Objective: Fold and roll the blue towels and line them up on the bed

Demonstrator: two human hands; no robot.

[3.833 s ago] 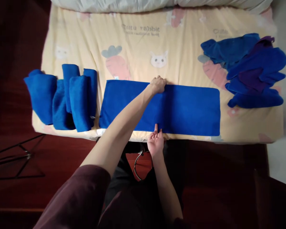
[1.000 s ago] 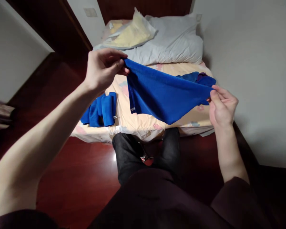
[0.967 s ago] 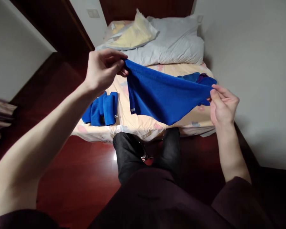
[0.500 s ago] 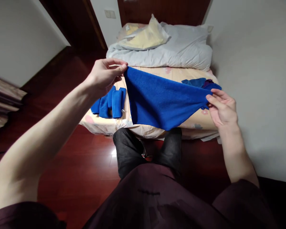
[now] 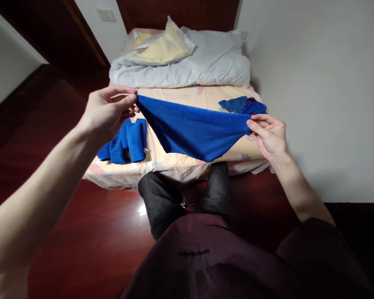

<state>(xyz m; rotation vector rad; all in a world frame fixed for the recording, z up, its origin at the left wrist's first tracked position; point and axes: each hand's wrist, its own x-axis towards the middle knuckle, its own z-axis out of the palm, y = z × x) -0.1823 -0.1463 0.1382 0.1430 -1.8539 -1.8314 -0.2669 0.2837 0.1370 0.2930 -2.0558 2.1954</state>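
A blue towel (image 5: 190,128) is stretched in the air above the bed, its top edge taut and its lower part hanging in a loose point. My left hand (image 5: 107,110) pinches its upper left corner between thumb and fingers. At the other end, my right hand (image 5: 269,133) grips the upper right corner, with a little cloth bunched at the fingertips. Several folded blue towels (image 5: 135,139) lie side by side on the bed below my left hand. Beyond my right hand rests a crumpled pile of blue and purple cloths (image 5: 239,105).
The bed (image 5: 174,166) has a pale peach patterned sheet. A grey-white quilt (image 5: 221,58) lies across its far end, topped by a clear plastic bag with something yellow (image 5: 165,47). A white wall (image 5: 314,104) stands on the right; dark red floor (image 5: 96,241) lies nearer me.
The view has shifted, so the bed and both hands appear further left. The towel's lower part hangs narrower and more slanted than before. Both hands keep their hold on its corners.
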